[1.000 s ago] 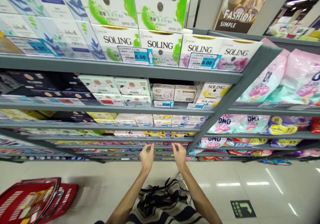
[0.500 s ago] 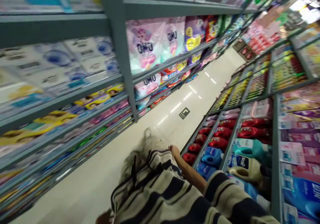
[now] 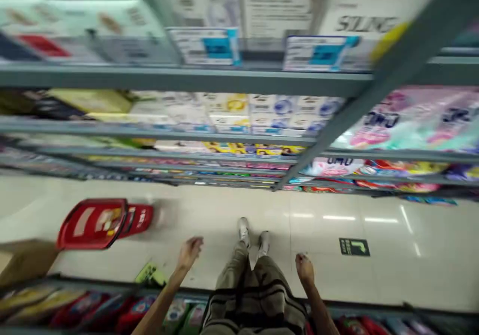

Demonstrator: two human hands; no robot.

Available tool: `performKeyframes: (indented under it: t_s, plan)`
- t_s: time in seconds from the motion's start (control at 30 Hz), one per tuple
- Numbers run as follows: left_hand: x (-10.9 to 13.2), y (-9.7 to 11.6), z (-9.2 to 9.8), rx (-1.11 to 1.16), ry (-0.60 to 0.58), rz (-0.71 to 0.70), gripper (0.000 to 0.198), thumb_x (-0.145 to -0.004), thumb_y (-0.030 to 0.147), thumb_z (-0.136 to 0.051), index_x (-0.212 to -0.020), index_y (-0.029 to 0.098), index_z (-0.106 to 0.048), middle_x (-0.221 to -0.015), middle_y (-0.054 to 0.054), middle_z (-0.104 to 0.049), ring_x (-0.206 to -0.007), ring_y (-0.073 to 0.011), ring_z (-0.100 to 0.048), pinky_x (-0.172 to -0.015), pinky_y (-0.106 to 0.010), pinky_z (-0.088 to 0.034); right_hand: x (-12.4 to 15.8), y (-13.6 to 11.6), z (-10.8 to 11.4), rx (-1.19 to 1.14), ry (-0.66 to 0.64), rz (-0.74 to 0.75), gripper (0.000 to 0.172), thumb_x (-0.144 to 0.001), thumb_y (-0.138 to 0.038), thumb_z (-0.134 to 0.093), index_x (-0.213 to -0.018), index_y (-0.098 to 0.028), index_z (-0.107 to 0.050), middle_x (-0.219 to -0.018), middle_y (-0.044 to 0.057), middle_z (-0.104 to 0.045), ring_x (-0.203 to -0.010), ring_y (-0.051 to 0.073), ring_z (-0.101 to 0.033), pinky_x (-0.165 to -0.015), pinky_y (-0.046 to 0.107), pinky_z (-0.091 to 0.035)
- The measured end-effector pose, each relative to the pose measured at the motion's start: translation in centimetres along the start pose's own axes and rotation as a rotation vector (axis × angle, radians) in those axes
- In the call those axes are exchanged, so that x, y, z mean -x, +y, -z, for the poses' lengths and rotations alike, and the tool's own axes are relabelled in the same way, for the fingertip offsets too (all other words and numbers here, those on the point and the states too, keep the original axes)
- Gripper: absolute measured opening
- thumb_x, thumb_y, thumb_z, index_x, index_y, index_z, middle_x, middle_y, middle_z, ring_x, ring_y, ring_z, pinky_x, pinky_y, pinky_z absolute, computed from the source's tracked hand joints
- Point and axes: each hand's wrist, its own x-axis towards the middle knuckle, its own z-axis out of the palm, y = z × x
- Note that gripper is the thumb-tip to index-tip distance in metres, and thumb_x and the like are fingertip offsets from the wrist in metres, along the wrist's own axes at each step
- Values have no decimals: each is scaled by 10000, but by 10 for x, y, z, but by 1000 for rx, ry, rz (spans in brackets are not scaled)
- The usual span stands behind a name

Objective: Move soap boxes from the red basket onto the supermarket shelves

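My left hand [image 3: 190,251] hangs over the pale floor in front of me, fingers loosely curled and nothing in it. My right hand [image 3: 305,269] hangs on the other side of my legs, also empty with slack fingers. Both are smeared by motion. Between them are my khaki trousers and white shoes [image 3: 254,234]. A red shopping basket [image 3: 105,222] stands on the floor to the left of my left hand, a good arm's length away. Neither hand touches a shelf or a product.
Grey shelving [image 3: 187,78] with soap boxes and price tags faces me across the aisle, with pink detergent bags [image 3: 404,123] on the right. A cardboard box [image 3: 22,260] sits at the left. A green arrow sign [image 3: 354,246] is on the floor. Packed goods [image 3: 75,310] line the near bottom edge.
The view swung right down the aisle and back to the soap shelves. My hands, earlier raised toward a lower shelf, now hang low beside my legs, away from the shelves.
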Motion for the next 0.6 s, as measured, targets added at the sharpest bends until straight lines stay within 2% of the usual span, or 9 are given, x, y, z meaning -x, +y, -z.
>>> performKeyframes:
  t_s: [0.07, 0.17, 0.23, 0.3, 0.37, 0.43, 0.5, 0.6]
  plan:
    - [-31, 8, -7, 112, 83, -99, 307, -947, 391, -548, -842, 136, -682, -726, -48, -734, -641, -186, -719, -580, -300, -593, -48, -37, -6, -39, -6, 158, 480, -988, -533, -384, -790, -218, -688, -668, 73, -728, -592, 270, -729, -575, 397, -590]
    - [-77, 44, -5, 252, 223, -328, 334, -946, 423, -524, -976, 151, -716, -1024, -119, -778, -940, -241, -742, -826, -375, -619, -98, -105, -7, -86, 5, 381, 457, -990, -491, -401, -1004, -170, -727, -953, 140, -788, -743, 247, -748, -688, 377, -608]
    - [-101, 77, 4, 315, 315, -477, 325, -962, 420, -527, -1073, 179, -714, -1229, -124, -728, -1176, -252, -670, -1032, -425, -545, -119, -155, -2, -101, 14, 515, 398, -998, -464, -461, -1114, -184, -719, -1086, 126, -772, -790, 208, -726, -752, 349, -596]
    - [-120, 109, 17, 348, 413, -629, 288, -969, 377, -553, -1156, 211, -696, -1373, -101, -660, -1313, -227, -584, -1170, -429, -434, -133, -206, 4, -109, 43, 622, 337, -994, -456, -526, -1136, -219, -718, -1099, 93, -763, -836, 190, -709, -798, 332, -579]
    - [-136, 134, 30, 258, 620, -994, 300, -982, 297, -550, -1235, 178, -659, -1387, -141, -648, -1329, -245, -574, -1178, -480, -424, -142, -254, 7, -166, 125, 786, 279, -1002, -404, -555, -1123, -218, -724, -1071, 85, -759, -889, 194, -701, -825, 332, -567]
    - [-150, 151, 41, 151, 735, -1236, 363, -1003, 252, -513, -1350, 173, -580, -1445, -159, -604, -1385, -258, -530, -1175, -514, -428, -146, -296, 7, -215, 217, 946, 230, -1009, -356, -565, -1079, -216, -733, -987, 68, -757, -835, 185, -691, -781, 321, -561]
    - [-163, 160, 47, 59, 754, -1356, 428, -1027, 248, -458, -1449, 180, -482, -1496, -166, -558, -1438, -264, -478, -1184, -528, -419, -150, -326, 2, -236, 284, 1021, 210, -1014, -333, -565, -1053, -209, -730, -944, 58, -754, -781, 174, -680, -738, 308, -555]
    - [-178, 166, 50, -12, 745, -1412, 493, -1045, 286, -407, -1527, 183, -374, -1529, -170, -522, -1485, -276, -414, -1211, -530, -384, -158, -350, -7, -202, 360, 1068, 209, -1024, -320, -551, -1063, -200, -717, -946, 61, -751, -796, 177, -683, -753, 311, -554]
